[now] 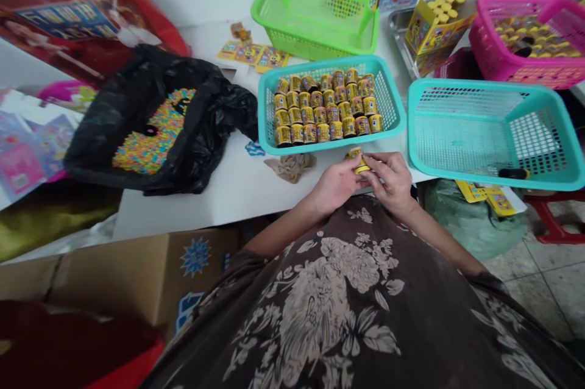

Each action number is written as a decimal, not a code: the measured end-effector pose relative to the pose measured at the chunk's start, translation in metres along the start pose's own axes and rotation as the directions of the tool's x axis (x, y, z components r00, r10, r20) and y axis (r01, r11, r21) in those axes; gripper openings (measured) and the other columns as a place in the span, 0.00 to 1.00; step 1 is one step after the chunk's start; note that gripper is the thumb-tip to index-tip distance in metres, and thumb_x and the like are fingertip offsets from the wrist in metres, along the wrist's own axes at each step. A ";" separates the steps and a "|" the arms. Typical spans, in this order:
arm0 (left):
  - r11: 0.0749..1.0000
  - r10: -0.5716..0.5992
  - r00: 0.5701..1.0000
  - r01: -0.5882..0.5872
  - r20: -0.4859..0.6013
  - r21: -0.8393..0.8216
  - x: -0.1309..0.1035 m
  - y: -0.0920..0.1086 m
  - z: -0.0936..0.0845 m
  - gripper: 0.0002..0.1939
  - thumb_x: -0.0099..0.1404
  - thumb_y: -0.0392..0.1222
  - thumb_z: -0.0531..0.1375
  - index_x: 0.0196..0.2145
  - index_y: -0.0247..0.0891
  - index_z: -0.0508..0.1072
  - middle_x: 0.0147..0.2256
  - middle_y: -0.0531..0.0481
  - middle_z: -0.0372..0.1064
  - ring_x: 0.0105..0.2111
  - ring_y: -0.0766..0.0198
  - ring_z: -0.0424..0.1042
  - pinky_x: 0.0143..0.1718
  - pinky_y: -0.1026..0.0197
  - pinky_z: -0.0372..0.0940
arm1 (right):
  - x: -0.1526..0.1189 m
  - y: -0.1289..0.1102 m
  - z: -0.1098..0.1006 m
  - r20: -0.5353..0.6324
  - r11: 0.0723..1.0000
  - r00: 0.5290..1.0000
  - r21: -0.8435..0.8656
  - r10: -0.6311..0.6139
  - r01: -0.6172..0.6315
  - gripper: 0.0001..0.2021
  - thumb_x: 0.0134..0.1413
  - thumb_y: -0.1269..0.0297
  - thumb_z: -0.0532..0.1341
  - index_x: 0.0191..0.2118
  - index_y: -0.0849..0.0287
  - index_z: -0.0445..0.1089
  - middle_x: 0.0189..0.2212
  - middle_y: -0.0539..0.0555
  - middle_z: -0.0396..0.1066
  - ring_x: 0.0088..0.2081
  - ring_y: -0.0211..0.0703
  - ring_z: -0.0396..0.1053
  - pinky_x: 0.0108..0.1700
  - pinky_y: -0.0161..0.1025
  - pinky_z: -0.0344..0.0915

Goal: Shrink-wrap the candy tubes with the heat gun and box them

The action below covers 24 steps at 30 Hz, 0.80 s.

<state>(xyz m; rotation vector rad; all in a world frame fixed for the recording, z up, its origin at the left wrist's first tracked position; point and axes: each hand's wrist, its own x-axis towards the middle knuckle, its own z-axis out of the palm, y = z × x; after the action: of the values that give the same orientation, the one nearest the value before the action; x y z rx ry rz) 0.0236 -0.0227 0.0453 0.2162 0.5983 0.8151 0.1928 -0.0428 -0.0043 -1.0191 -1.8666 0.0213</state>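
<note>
Close to my body, just past the table's front edge, both hands grip one small yellow tub (pixel 362 166). My left hand (pixel 337 185) has its fingers closed on the tub's left side. From the right, my right hand (pixel 392 180) pinches it with thumb and fingers; part of the tub is hidden behind them. Right beyond the hands, a turquoise basket (pixel 264 110) holds rows of similar yellow tubs (pixel 319 114) with dark bases. A crumpled brown cloth or paper (pixel 290 166) lies on the white table (pixel 192 206) left of my hands.
On the left, a black plastic bag (pixel 223 102) lines a container of colourful small beads (pixel 159 133). A green basket (pixel 297 41) stands behind. At right are another turquoise basket (pixel 466 133) with a dark object, a pink basket (pixel 507 66) and an open yellow box (pixel 427 29) of tubs.
</note>
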 end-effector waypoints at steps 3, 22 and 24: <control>1.000 0.004 1.000 -0.004 -0.004 0.002 0.001 0.001 -0.001 0.06 0.76 0.41 0.63 0.40 0.38 0.77 0.35 0.52 0.77 0.29 0.67 0.72 0.43 0.59 0.71 | -0.002 0.002 0.002 0.024 0.999 0.999 -0.018 0.036 -0.036 0.16 0.71 0.62 0.65 0.61 0.47 0.77 0.50 0.58 0.80 0.49 0.54 0.76 0.51 0.54 0.76; 0.999 0.031 0.987 -0.033 -0.160 -0.010 0.008 -0.004 -0.013 0.04 0.73 0.34 0.64 0.40 0.35 0.80 0.36 0.50 0.79 0.33 0.67 0.74 0.40 0.62 0.69 | -0.007 0.001 0.006 -0.013 1.000 1.000 0.000 0.021 -0.021 0.17 0.72 0.60 0.64 0.62 0.50 0.78 0.44 0.59 0.80 0.44 0.52 0.75 0.46 0.52 0.75; 1.000 0.026 0.987 -0.027 -0.159 -0.006 0.009 -0.006 -0.014 0.03 0.72 0.34 0.65 0.41 0.35 0.80 0.35 0.50 0.79 0.33 0.68 0.74 0.40 0.63 0.69 | -0.008 0.001 0.008 -0.016 1.000 1.000 0.009 0.021 -0.021 0.17 0.73 0.59 0.63 0.63 0.50 0.77 0.43 0.58 0.80 0.43 0.52 0.75 0.45 0.51 0.75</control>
<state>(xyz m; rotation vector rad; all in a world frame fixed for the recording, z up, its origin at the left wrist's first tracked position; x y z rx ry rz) 0.0241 -0.0208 0.0280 0.1527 0.7429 0.8657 0.1891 -0.0441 -0.0147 -1.0304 -1.8393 0.0332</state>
